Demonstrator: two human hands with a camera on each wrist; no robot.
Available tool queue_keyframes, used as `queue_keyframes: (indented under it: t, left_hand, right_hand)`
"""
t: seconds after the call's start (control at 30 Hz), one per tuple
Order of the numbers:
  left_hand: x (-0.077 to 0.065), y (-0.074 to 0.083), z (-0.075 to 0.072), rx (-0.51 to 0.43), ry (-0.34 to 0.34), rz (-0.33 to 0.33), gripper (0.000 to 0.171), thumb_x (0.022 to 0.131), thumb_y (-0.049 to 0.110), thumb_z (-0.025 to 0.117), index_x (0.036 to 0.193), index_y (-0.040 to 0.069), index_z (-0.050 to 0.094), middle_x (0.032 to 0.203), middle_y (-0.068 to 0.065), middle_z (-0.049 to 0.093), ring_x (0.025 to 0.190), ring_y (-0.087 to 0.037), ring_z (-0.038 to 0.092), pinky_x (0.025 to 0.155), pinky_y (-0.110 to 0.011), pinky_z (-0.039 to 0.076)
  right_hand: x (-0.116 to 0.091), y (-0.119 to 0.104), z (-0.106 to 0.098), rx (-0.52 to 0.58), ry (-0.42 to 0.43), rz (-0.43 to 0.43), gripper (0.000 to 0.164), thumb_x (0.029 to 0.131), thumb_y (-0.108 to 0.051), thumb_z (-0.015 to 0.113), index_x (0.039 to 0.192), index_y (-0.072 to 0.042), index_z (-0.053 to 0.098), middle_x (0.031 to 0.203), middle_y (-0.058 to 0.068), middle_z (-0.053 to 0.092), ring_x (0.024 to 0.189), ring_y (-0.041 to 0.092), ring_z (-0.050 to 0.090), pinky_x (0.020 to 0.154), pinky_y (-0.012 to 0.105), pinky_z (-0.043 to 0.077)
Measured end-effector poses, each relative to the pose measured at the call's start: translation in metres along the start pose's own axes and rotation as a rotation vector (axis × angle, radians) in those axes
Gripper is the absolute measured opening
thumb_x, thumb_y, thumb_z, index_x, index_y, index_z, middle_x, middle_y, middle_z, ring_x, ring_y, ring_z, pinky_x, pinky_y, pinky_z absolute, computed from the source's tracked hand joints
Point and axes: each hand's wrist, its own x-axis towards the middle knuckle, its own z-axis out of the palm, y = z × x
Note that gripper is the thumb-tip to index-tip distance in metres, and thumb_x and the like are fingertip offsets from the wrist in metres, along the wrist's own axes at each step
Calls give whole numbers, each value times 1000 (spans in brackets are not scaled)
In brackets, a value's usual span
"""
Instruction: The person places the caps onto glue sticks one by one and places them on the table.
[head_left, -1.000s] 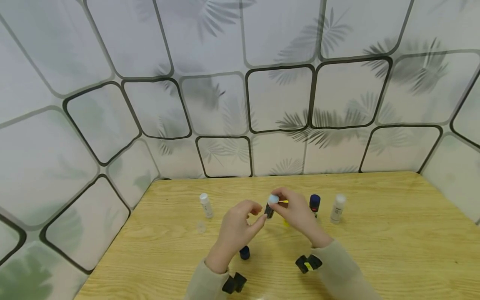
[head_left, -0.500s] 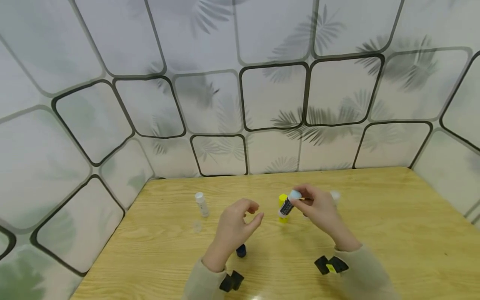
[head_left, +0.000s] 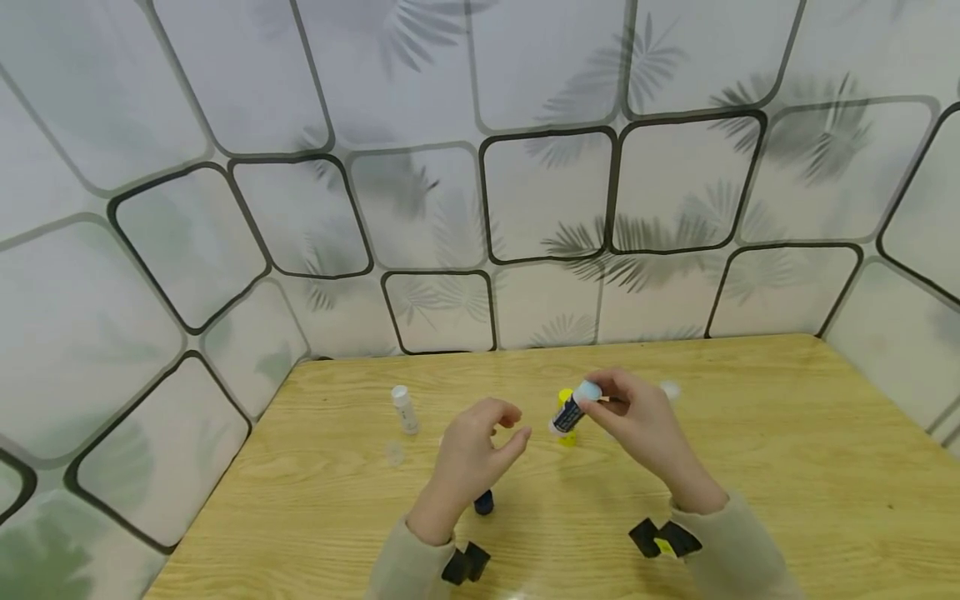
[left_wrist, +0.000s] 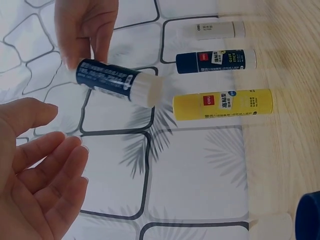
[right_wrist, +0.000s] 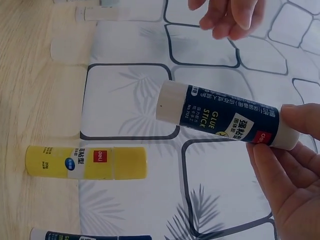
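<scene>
My right hand (head_left: 645, 425) pinches a dark blue glue stick (right_wrist: 227, 117) by one whitish end, between thumb and fingers. It is held tilted above the table, its other pale end pointing down and left. My left hand (head_left: 476, 450) hovers to the left of it, fingers loosely bent and holding nothing. A yellow glue stick (left_wrist: 222, 105) stands upright just behind the held one. Another dark blue glue stick (left_wrist: 217, 61) stands beside the yellow one; my right hand hides it in the head view. A dark blue cap (head_left: 483, 502) is on the table by my left wrist.
One white glue stick (head_left: 405, 410) stands at the left, with a small translucent round piece (head_left: 394, 453) in front of it. Another white glue stick (left_wrist: 220, 30) stands at the right, partly behind my right hand. A patterned curtain (head_left: 555, 300) borders the wooden table (head_left: 810, 467).
My right hand has moved right with the glue stick, away from my left hand, and tilted it further. The left hand has stayed nearly in place.
</scene>
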Motion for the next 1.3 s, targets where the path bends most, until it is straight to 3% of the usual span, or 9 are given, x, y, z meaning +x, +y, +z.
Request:
queue_keyframes:
  t: [0.53,1.3]
  left_hand:
    - [0,8,3,-103,-100,18,24,81,19,66,99,5,59,89,-4,59,81,-13,56,68,-22,47]
    - [-1,14,2,-182,-129,39,24,80,15,65,101,4,57,88,-2,58,78,-9,54,65,-22,48]
  right_hand:
    - [-9,-20,10,166,-20,-124,23,79,2,62,102,2,58,98,8,59,87,12,57,69,25,50]
    - [-14,-28,20,194,-65,-126,25,81,-2,61,105,0,58,100,9,60,88,13,58,66,25,51]
